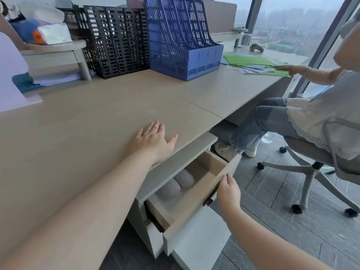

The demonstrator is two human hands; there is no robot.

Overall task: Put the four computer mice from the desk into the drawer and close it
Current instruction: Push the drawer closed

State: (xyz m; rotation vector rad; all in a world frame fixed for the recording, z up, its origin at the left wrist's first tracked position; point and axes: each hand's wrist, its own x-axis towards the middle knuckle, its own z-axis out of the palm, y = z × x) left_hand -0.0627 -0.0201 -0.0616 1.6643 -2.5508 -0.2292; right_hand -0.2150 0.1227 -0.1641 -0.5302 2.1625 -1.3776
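Note:
The top drawer (196, 209) of a grey pedestal under the desk stands pulled out, its pale wooden inside showing. Two whitish computer mice lie side by side in it, one (169, 189) nearer me and one (185, 178) further in; the desk edge hides the rest of the drawer's back. My right hand (228, 191) rests on the top edge of the drawer front, fingers curled over it near the dark handle (209, 200). My left hand (153, 140) lies flat and palm down on the beige desk (87, 123), holding nothing.
A black file rack (115, 39) and a blue file rack (181, 39) stand at the back of the desk. At the right a seated person on a wheeled chair (311, 168) touches coloured paper sheets (253, 63). A monitor shelf (56, 49) with clutter stands at the back left.

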